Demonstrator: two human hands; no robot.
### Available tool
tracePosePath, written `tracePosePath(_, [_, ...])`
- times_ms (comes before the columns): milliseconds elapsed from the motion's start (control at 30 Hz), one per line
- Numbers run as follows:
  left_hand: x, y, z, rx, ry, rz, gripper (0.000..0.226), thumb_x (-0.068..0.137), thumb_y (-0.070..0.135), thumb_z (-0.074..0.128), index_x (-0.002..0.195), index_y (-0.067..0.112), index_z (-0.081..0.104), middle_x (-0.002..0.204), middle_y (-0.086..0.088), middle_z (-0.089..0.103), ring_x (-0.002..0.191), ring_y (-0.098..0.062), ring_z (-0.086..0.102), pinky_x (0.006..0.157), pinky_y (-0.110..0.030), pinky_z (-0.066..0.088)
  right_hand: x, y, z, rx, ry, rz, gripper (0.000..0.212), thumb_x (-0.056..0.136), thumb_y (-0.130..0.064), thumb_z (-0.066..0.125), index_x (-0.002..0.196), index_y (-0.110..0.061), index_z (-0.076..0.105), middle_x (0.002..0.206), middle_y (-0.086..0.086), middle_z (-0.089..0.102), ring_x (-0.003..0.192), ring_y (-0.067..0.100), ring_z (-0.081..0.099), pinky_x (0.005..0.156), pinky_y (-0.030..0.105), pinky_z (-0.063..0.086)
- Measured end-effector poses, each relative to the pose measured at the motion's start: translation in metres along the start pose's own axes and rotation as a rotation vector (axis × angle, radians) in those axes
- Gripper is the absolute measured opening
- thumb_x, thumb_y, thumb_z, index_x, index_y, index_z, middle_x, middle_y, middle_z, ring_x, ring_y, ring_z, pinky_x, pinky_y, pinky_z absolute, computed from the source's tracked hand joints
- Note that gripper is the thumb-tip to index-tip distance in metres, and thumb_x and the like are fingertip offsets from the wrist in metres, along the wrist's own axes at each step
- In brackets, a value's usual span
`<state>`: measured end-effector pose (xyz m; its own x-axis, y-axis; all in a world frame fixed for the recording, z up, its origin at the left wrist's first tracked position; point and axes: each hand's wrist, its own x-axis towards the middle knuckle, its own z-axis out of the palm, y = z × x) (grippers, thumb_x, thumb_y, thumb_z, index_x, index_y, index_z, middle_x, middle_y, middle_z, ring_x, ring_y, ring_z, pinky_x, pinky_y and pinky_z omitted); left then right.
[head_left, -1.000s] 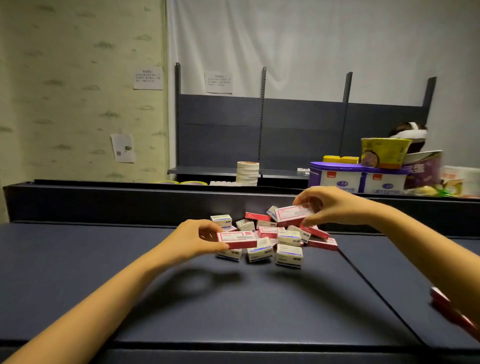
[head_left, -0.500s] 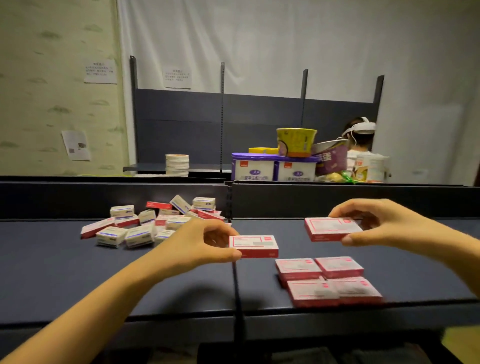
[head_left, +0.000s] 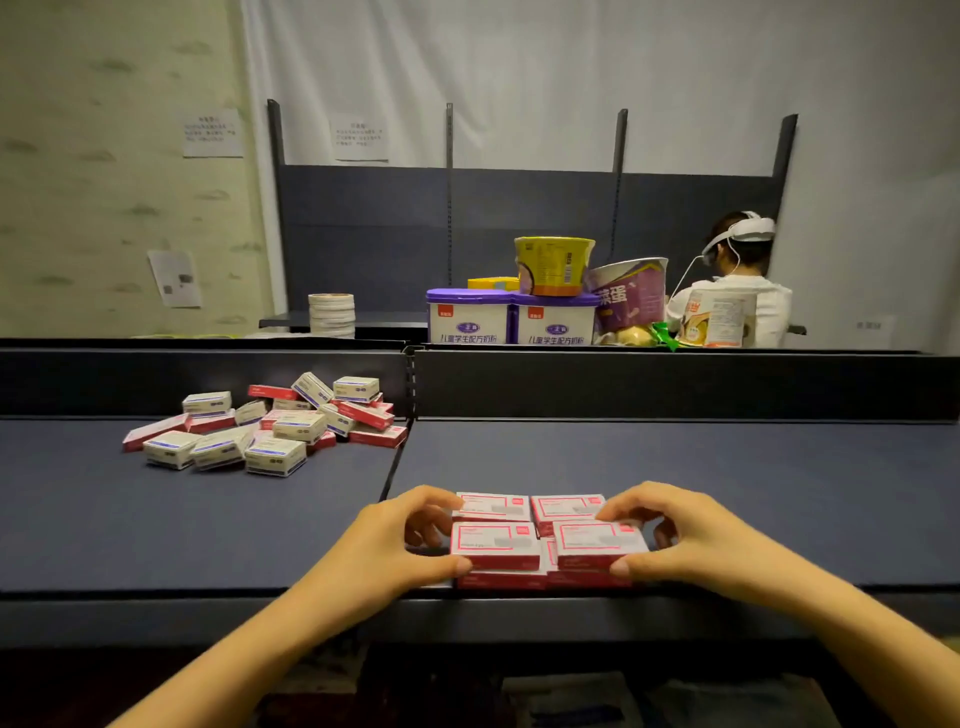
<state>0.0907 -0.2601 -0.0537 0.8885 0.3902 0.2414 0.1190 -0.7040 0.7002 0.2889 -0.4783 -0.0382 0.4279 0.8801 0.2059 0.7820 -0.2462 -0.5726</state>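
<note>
Near the front edge of the dark shelf (head_left: 727, 499) lies a neat block of flat red-and-white boxes. My left hand (head_left: 400, 545) grips one red box (head_left: 493, 543) by its left end, on top of the front row. My right hand (head_left: 680, 540) grips a second red box (head_left: 597, 543) by its right end, beside the first. Two more red boxes (head_left: 530, 506) lie flat behind them. A loose pile of red boxes and white-and-blue boxes (head_left: 270, 426) sits on the left shelf panel, away from both hands.
A low dark back wall (head_left: 675, 384) closes the shelf behind. Beyond it stand purple-lidded tubs (head_left: 509, 322), a yellow bowl (head_left: 553, 265), a stack of white discs (head_left: 331, 314) and a seated person wearing a headset (head_left: 737, 270). A seam (head_left: 395, 467) splits the two panels.
Both hands carried their red boxes from the pile on the left, down and inward onto the stacked red boxes at the front. The view swung right and tilted down.
</note>
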Motion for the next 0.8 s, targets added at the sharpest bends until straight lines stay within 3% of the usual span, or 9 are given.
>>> tracePosePath(133, [-0.003, -0.001, 0.001, 0.009, 0.016, -0.016, 0.038, 0.074, 0.036, 0.072, 0.108, 0.034, 0.056, 0.108, 0.017, 0.064, 0.101, -0.005, 0.061, 0.087, -0.017, 0.052, 0.001, 0.004, 0.005, 0.028, 0.029, -0.022, 0.035, 0.074, -0.029, 0.074, 0.098, -0.041, 0.052, 0.112, -0.015, 0.053, 0.103, 0.003, 0.054, 0.074, 0.009, 0.049])
tracePosePath(300, [-0.003, 0.001, 0.006, -0.002, 0.059, 0.000, 0.038, 0.074, 0.031, 0.073, 0.108, 0.029, 0.058, 0.109, 0.017, 0.061, 0.097, -0.005, 0.063, 0.079, -0.012, 0.053, -0.002, 0.004, 0.011, 0.078, 0.041, -0.034, 0.040, 0.074, -0.032, 0.072, 0.103, -0.043, 0.047, 0.112, -0.024, 0.049, 0.105, 0.001, 0.053, 0.074, 0.010, 0.051])
tracePosePath(400, [-0.005, 0.000, 0.008, -0.022, 0.068, 0.013, 0.039, 0.075, 0.031, 0.073, 0.110, 0.028, 0.057, 0.110, 0.013, 0.063, 0.097, -0.007, 0.063, 0.082, -0.014, 0.053, -0.003, 0.003, 0.015, 0.050, 0.077, -0.052, 0.043, 0.073, -0.036, 0.072, 0.103, -0.044, 0.043, 0.111, -0.027, 0.046, 0.105, 0.000, 0.051, 0.071, 0.008, 0.050])
tracePosePath(467, [-0.006, 0.000, 0.008, -0.023, 0.061, 0.010, 0.041, 0.074, 0.033, 0.073, 0.111, 0.031, 0.055, 0.110, 0.014, 0.062, 0.099, -0.007, 0.063, 0.085, -0.017, 0.053, -0.002, 0.002, 0.015, 0.004, 0.090, -0.064, 0.046, 0.068, -0.053, 0.067, 0.104, -0.048, 0.039, 0.111, -0.027, 0.044, 0.109, 0.000, 0.047, 0.073, 0.010, 0.050])
tracePosePath(533, [-0.007, 0.000, 0.004, 0.000, 0.061, 0.007, 0.044, 0.073, 0.036, 0.073, 0.112, 0.035, 0.051, 0.110, 0.017, 0.059, 0.101, -0.007, 0.061, 0.086, -0.017, 0.053, -0.001, -0.001, 0.013, -0.020, 0.086, -0.077, 0.064, 0.054, -0.079, 0.057, 0.108, -0.052, 0.036, 0.112, -0.031, 0.041, 0.111, -0.008, 0.039, 0.075, 0.010, 0.046])
tracePosePath(600, [-0.010, 0.000, -0.004, 0.030, 0.096, 0.021, 0.048, 0.072, 0.041, 0.072, 0.114, 0.040, 0.048, 0.109, 0.022, 0.055, 0.102, -0.003, 0.057, 0.083, -0.011, 0.049, 0.003, -0.007, 0.008, 0.013, 0.101, -0.077, 0.082, 0.039, -0.092, 0.047, 0.112, -0.056, 0.033, 0.113, -0.034, 0.038, 0.109, -0.015, 0.036, 0.075, 0.010, 0.043])
tracePosePath(700, [-0.014, -0.003, -0.022, 0.061, 0.165, 0.054, 0.054, 0.072, 0.041, 0.072, 0.118, 0.044, 0.044, 0.111, 0.028, 0.050, 0.105, 0.005, 0.052, 0.083, -0.004, 0.042, 0.018, -0.025, 0.001, 0.111, 0.116, -0.085, 0.080, 0.040, -0.086, 0.056, 0.110, -0.056, 0.034, 0.115, -0.033, 0.039, 0.109, -0.006, 0.044, 0.081, 0.014, 0.041])
tracePosePath(800, [-0.016, -0.013, -0.046, 0.073, 0.231, 0.081, 0.056, 0.072, 0.039, 0.073, 0.121, 0.041, 0.047, 0.113, 0.028, 0.051, 0.106, 0.010, 0.050, 0.086, -0.004, 0.039, 0.042, -0.042, 0.001, 0.153, 0.068, -0.116, 0.056, 0.065, -0.062, 0.067, 0.111, -0.052, 0.036, 0.117, -0.027, 0.043, 0.112, 0.003, 0.046, 0.095, 0.025, 0.040])
